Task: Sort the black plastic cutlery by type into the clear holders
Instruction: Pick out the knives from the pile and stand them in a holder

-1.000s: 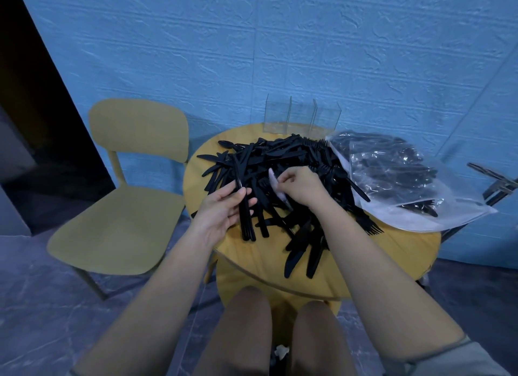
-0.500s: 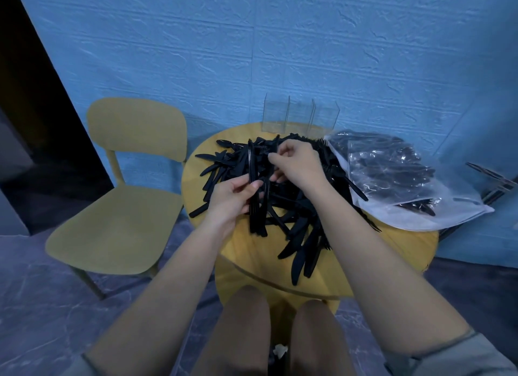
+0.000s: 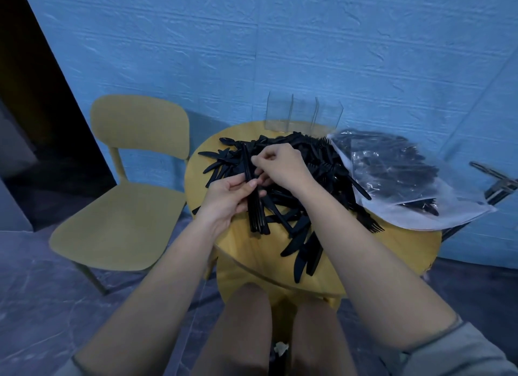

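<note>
While the three-compartment clear holder [image 3: 304, 113] at the far edge of the round yellow surface [image 3: 364, 260] stands with nothing visible in it, sorting is judged to be at the gathering step, none of it yet delivered.

Item: loose pile of black plastic cutlery [image 3: 305, 176], knives and forks mixed, spread across the middle of the surface; several knives lie at its near edge.

Item: bundle of black pieces [image 3: 256, 204], held roughly upright over the left part of the pile, lower ends touching or just above the surface. Type too dark to tell for certain; probably knives.

Left hand [image 3: 227, 197]: fingers and thumb wrapped round the bundle at mid-length.

Right hand [image 3: 280, 165]: fingers curled, pinching at the bundle's upper end, apparently adding or squaring a piece; the piece itself cannot be made out.

Item: clear plastic bag [image 3: 406, 179] at right, lying on the surface, more black cutlery inside.

Next move, as judged: align the bundle's ends, confirm a single type, carry it over the pile to one compartment and lower it in upright, without tipping the light holder.
</note>
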`<state>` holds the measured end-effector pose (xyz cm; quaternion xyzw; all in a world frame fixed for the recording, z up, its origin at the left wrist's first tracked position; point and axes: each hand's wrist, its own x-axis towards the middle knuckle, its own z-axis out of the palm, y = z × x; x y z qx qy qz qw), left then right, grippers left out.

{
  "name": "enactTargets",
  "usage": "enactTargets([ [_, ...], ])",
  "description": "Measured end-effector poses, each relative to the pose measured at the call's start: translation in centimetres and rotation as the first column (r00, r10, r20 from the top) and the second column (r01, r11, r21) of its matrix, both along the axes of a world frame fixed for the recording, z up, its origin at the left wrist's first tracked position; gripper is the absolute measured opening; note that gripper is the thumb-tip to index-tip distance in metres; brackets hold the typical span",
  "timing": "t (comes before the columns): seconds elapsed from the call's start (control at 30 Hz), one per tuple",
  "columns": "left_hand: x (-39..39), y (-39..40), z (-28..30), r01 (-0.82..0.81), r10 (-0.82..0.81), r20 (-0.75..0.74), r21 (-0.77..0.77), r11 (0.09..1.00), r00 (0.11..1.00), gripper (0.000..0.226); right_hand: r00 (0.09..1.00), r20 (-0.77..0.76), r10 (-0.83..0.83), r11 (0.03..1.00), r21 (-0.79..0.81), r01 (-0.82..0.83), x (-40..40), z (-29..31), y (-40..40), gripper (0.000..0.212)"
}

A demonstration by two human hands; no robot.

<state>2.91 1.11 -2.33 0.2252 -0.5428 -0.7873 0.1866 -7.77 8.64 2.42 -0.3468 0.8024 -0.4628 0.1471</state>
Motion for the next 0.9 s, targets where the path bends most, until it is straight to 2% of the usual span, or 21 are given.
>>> enactTargets([
  [0.07, 0.1, -0.2, -0.1, -0.021, 0.021, 0.008, 0.018, 1.000, 1.000, 0.037, 1.000, -0.001, -0.005, 1.000, 0.009, 0.005, -0.5, -0.1, 0.6, 0.017],
  [0.1, 0.1, -0.3, -0.1, -0.035, 0.035, 0.011, 0.037, 0.999, 0.999, 0.040, 0.999, -0.046, -0.019, 0.998, 0.062, 0.022, -0.8, -0.2, 0.9, 0.015],
  [0.2, 0.4, -1.0, -0.4, -0.064, 0.063, 0.022, 0.054, 0.997, 0.998, 0.039, 0.981, -0.190, 0.023, 0.914, 0.403, 0.057, -1.5, -0.5, 2.0, 0.014],
  [0.27, 0.6, -1.5, -0.7, -0.088, 0.086, 0.030, 0.057, 0.994, 0.996, 0.036, 0.983, -0.164, 0.077, 0.821, 0.570, 0.030, -1.3, -0.9, 2.3, 0.020],
  [0.37, 0.8, -1.9, -0.9, -0.125, 0.123, 0.028, 0.106, 0.986, 0.992, 0.037, 0.990, -0.092, 0.108, 0.765, 0.644, -0.023, -0.8, -1.7, 2.3, 0.030],
  [0.47, 1.0, -2.1, -1.0, -0.131, 0.126, 0.043, 0.135, 0.982, 0.991, 0.034, 0.994, -0.066, 0.089, 0.768, 0.640, -0.026, -0.9, -2.1, 2.3, 0.031],
  [0.6, 1.0, -1.9, -1.1, -0.102, 0.095, 0.057, 0.126, 0.987, 0.994, 0.034, 1.000, -0.010, -0.007, 0.818, 0.575, 0.012, -1.1, -1.7, 2.8, 0.016],
  [0.67, 0.9, -1.7, -1.1, -0.090, 0.084, 0.056, 0.119, 0.989, 0.995, 0.034, 0.998, -0.004, -0.061, 0.869, 0.492, 0.055, -1.5, -1.6, 3.3, 0.009],
  [0.77, 0.6, -1.3, -0.9, -0.072, 0.066, 0.053, 0.108, 0.992, 0.996, 0.033, 0.991, 0.003, -0.135, 0.934, 0.333, 0.126, -2.2, -1.6, 4.0, 0.012],
  [0.9, 0.2, -0.9, -0.6, -0.036, 0.032, 0.050, 0.093, 0.995, 0.998, 0.027, 0.980, 0.023, -0.198, 0.973, 0.125, 0.193, -2.5, -1.4, 4.2, 0.010],
])
